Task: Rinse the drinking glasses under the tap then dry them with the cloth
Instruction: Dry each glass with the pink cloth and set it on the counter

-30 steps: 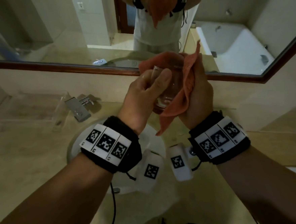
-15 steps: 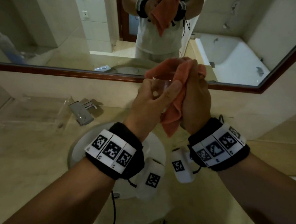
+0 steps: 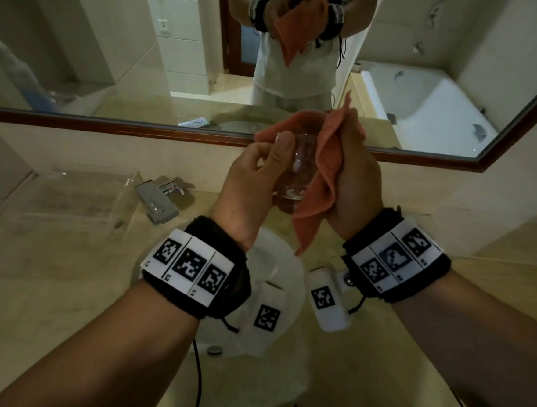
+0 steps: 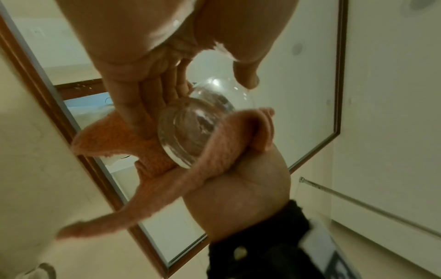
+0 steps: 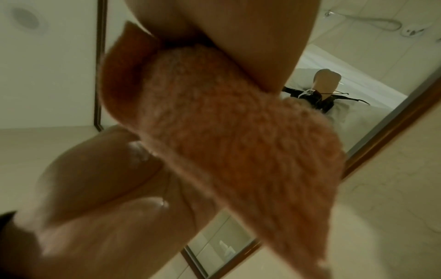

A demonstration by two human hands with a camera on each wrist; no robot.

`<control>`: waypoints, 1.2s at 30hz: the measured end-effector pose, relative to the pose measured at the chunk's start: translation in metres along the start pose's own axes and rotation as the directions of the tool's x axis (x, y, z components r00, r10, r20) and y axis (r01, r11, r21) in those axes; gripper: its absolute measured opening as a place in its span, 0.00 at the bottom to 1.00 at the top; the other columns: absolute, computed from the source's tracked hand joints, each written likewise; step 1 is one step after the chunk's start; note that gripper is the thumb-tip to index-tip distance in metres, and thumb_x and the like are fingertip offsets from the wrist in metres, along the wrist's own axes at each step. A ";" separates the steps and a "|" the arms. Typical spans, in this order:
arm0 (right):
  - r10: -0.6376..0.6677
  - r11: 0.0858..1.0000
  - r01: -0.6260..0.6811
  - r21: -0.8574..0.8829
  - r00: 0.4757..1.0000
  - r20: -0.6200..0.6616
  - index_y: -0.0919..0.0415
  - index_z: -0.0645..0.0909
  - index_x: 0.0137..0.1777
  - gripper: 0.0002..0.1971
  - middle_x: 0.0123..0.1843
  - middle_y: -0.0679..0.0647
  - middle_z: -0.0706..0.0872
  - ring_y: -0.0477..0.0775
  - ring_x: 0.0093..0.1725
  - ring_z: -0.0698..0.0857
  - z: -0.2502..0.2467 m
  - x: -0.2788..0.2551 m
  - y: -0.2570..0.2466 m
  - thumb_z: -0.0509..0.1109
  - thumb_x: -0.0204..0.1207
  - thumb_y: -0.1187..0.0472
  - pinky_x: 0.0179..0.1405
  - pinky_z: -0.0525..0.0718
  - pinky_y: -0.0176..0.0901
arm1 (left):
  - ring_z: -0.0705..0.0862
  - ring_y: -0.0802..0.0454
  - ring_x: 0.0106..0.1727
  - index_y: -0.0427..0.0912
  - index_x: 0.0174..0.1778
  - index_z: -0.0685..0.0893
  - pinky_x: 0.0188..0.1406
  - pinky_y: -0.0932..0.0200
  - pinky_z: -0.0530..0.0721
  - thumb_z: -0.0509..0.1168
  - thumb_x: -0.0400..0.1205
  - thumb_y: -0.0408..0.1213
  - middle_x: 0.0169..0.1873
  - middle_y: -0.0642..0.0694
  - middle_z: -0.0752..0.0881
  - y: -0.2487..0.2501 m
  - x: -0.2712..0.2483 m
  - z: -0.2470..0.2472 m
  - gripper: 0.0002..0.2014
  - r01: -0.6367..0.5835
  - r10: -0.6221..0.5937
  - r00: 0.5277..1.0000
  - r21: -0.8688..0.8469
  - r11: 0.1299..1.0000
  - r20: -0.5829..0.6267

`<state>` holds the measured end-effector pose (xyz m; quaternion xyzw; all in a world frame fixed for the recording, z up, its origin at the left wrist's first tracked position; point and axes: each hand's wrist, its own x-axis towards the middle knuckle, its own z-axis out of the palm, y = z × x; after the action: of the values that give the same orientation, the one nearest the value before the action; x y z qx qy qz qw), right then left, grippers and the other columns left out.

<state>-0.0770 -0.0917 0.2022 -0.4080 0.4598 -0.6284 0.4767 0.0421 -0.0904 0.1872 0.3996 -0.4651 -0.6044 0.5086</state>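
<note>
A clear drinking glass (image 3: pixel 297 172) is held up above the sink, its thick base (image 4: pixel 183 136) toward me. My left hand (image 3: pixel 258 172) grips the glass, thumb along its near side and fingers round the far side. An orange cloth (image 3: pixel 322 167) wraps the glass's right and far sides, a corner hanging down. My right hand (image 3: pixel 350 169) clutches the cloth against the glass; in the right wrist view the cloth (image 5: pixel 238 141) fills the frame and hides the glass. In the left wrist view the cloth (image 4: pixel 167 169) cups the glass from below.
The white basin (image 3: pixel 274 266) lies below the hands, with the chrome tap (image 3: pixel 159 201) at its left rear. A clear plastic tray (image 3: pixel 70 201) sits on the beige counter at left. A framed mirror (image 3: pixel 448 159) runs behind, close to the hands.
Both hands stay together on the glass and cloth above the basin. The cloth has shifted round the glass, its top corner standing up again. The left thumb has slid along the glass.
</note>
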 end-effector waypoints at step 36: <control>-0.089 0.981 0.067 -0.185 0.989 -0.114 0.54 0.86 0.51 0.20 0.39 0.51 0.91 0.46 0.39 0.90 -0.077 0.019 -0.015 0.52 0.91 0.52 0.44 0.90 0.45 | 0.89 0.51 0.39 0.28 0.66 0.81 0.32 0.55 0.87 0.66 0.73 0.55 0.44 0.41 0.87 0.000 0.018 0.061 0.35 0.094 -0.087 0.966 -0.018 0.995 0.242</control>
<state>-0.1574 -0.0934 0.1994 -0.4280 0.5266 -0.6263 0.3837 -0.0192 -0.0989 0.2020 0.3366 -0.4956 -0.6777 0.4263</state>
